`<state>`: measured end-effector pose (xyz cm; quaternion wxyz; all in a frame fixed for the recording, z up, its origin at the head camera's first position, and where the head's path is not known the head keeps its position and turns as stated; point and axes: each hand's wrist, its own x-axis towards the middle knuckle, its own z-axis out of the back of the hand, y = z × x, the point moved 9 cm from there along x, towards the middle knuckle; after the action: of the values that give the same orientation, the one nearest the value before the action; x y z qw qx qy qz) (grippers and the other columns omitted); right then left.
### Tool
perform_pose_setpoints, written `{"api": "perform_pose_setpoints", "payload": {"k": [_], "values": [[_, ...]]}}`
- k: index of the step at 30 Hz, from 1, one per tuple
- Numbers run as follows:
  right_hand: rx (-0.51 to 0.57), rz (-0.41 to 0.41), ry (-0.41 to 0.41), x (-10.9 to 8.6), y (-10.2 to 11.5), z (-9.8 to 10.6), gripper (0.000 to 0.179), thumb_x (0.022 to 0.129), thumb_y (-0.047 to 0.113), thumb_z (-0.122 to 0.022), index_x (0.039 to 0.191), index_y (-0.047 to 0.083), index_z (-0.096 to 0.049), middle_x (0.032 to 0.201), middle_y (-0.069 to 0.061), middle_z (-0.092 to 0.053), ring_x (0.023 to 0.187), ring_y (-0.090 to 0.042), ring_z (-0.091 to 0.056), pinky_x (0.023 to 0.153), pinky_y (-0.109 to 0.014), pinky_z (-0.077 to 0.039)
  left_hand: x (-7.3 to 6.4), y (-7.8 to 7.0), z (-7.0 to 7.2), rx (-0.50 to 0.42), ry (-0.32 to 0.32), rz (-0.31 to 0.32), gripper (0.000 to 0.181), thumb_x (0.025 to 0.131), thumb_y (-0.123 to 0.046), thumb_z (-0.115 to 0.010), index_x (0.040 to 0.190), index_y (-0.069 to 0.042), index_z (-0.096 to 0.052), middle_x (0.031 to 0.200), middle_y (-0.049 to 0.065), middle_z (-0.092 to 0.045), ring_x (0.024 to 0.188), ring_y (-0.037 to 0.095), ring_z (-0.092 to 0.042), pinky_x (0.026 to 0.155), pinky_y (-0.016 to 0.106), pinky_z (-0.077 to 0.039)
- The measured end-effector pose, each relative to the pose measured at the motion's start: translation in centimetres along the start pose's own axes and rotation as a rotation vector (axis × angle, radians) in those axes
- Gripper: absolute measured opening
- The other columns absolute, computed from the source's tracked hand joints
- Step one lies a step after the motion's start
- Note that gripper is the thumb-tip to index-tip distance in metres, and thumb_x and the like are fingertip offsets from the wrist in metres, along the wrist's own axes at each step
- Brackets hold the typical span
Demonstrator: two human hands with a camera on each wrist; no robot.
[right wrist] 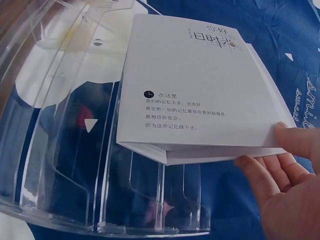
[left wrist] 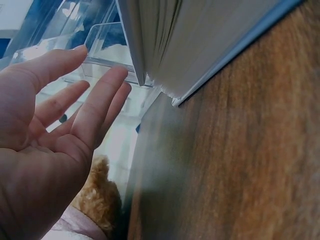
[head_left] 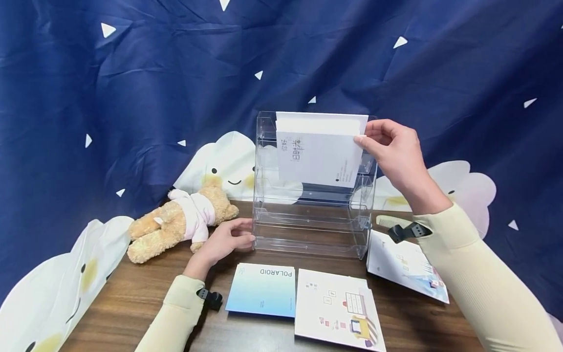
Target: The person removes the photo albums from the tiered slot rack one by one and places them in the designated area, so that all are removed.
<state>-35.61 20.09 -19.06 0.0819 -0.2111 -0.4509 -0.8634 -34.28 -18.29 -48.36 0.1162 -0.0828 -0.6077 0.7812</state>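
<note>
A clear acrylic tiered rack (head_left: 312,244) stands at the middle of the table. At its top tier is a white hardcover book (head_left: 318,159) with black printed characters, its cover facing me. My right hand (head_left: 398,151) pinches the book's right edge, thumb on the front cover and fingers behind; in the right wrist view the book (right wrist: 185,70) leans in the rack with its cover slightly lifted. At the rack's lower left side is my left hand (head_left: 226,240), fingers loosely extended, fingertips right at the acrylic; the left wrist view shows the palm holding nothing.
A blue POLAROID book (head_left: 264,291) and a white illustrated book (head_left: 336,313) lie before the rack. Another white book (head_left: 404,266) and a pale comb (head_left: 391,222) lie to the right. A teddy bear (head_left: 193,215) lies at left. Blue curtain (head_left: 176,73) hangs behind.
</note>
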Motion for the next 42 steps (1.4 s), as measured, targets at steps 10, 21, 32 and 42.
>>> {"api": "perform_pose_setpoints", "payload": {"k": [10, 21, 32, 42], "values": [[-0.015, -0.019, -0.013, -2.5, -1.8, 1.8, 0.040, 0.102, 0.041, -0.085, 0.130, 0.015, -0.075, 0.100, 0.028, -0.070, 0.095, 0.002, -0.066, 0.082, -0.007, -0.052, -0.3, -0.1, -0.2, -0.032, 0.025, 0.006, 0.061, 0.104, -0.005, -0.077, 0.160, 0.005, -0.055, 0.151, 0.034, -0.064, 0.123, 0.025, -0.075, 0.097, 0.036, -0.070], [-0.006, -0.075, -0.013, -5.9, -5.0, 3.7, 0.035, 0.103, 0.035, -0.084, 0.129, 0.014, -0.073, 0.099, 0.030, -0.069, 0.095, 0.004, -0.066, 0.078, -0.006, -0.053, -0.4, 0.3, 0.2, -0.033, 0.022, 0.003, 0.062, 0.104, -0.006, -0.078, 0.160, 0.006, -0.054, 0.150, 0.035, -0.064, 0.119, 0.023, -0.076, 0.097, 0.035, -0.070], [0.000, -0.031, -0.043, -9.3, -6.5, 5.4, 0.023, 0.103, 0.020, -0.084, 0.122, 0.014, -0.074, 0.096, 0.029, -0.070, 0.089, 0.009, -0.066, 0.078, -0.002, -0.052, -0.2, 0.7, 0.2, -0.048, 0.037, 0.005, 0.064, 0.104, -0.006, -0.078, 0.161, 0.008, -0.052, 0.157, 0.035, -0.059, 0.123, 0.026, -0.075, 0.099, 0.037, -0.070], [-0.062, -0.068, -0.064, -13.0, -8.6, 7.3, 0.023, 0.102, 0.021, -0.086, 0.121, 0.013, -0.075, 0.094, 0.030, -0.070, 0.088, 0.013, -0.066, 0.077, 0.000, -0.051, -0.4, 0.8, 0.0, -0.049, 0.051, -0.003, 0.063, 0.105, -0.006, -0.077, 0.161, 0.007, -0.052, 0.157, 0.036, -0.058, 0.125, 0.026, -0.074, 0.099, 0.037, -0.070]]}}
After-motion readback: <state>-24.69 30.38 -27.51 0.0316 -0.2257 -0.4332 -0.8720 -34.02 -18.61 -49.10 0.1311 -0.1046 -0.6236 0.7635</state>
